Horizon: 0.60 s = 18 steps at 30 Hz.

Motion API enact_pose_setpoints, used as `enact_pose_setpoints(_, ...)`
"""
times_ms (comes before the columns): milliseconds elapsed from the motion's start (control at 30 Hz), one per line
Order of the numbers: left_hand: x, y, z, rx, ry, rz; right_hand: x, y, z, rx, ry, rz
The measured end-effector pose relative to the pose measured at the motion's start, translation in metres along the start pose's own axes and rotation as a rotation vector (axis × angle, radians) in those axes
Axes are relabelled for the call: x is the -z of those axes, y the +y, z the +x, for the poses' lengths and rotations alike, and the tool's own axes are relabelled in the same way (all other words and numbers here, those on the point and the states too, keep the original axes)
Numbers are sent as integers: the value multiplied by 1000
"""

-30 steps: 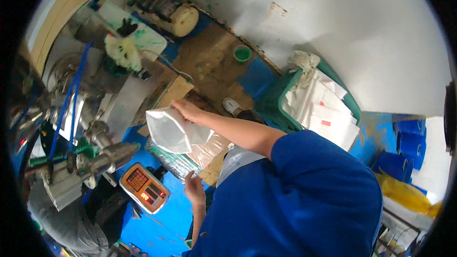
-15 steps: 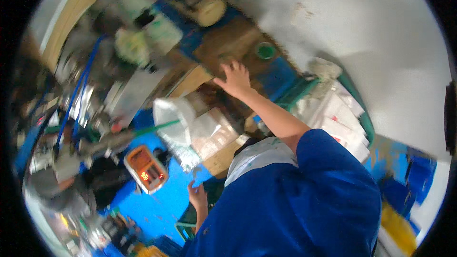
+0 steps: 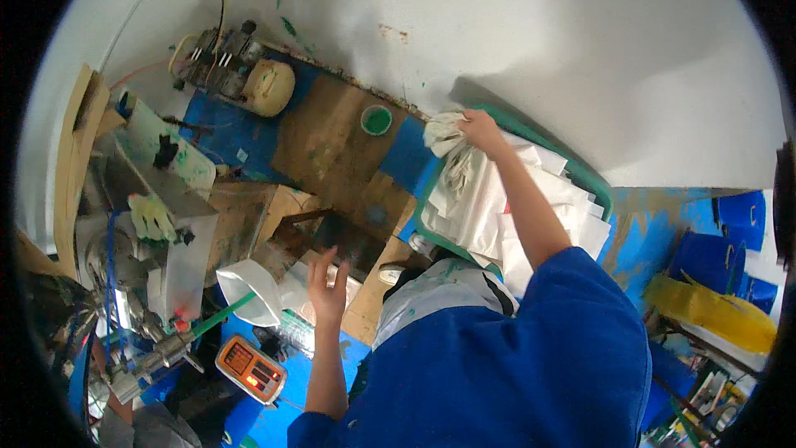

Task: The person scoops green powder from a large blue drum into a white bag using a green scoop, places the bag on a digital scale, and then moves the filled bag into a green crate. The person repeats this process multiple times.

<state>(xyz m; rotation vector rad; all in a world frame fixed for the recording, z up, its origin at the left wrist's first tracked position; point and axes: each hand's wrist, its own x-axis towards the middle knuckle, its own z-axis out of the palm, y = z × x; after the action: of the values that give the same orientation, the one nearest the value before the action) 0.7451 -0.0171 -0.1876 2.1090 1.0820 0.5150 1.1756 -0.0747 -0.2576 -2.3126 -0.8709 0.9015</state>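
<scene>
My right hand [image 3: 482,133] reaches out to the far corner of a green crate [image 3: 599,191]. Its fingers are closed on a crumpled off-white cloth [image 3: 444,136], perhaps a work glove; its exact kind is unclear. More of the same cloth hangs over the stack of flat white bags [image 3: 485,211] that fills the crate. Raised over the floor to the left, my left hand [image 3: 328,290] is empty, with its fingers spread. Close to it are a white funnel-like bag [image 3: 255,292] on a green tube and an orange digital scale [image 3: 251,371].
A small cup of green liquid [image 3: 376,120] stands on a brown board by the wall. Beyond it sits a motor-like machine [image 3: 269,87]. Metal equipment with a pale glove [image 3: 151,217] is at the left. Blue bins [image 3: 706,261] and a yellow sack [image 3: 713,311] are at the right.
The view has turned toward the right. My right hand has moved from above the brown board to the crate and taken hold of the cloth. My left hand has risen and reached forward.
</scene>
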Motion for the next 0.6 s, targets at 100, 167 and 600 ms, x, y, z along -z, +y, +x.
enact_pose_setpoints(100, -30, 71, 72, -352, 48, 16, 82, -61, -60, 373, -433, 751)
enact_pose_setpoints(167, -63, 124, 108, -418, 43, -124, 117, -108, -95, 415, -681, 964)
enact_pose_setpoints(600, -98, 260, 214, 270, -122, -1149, 54, -147, -131, 317, 46, 857)
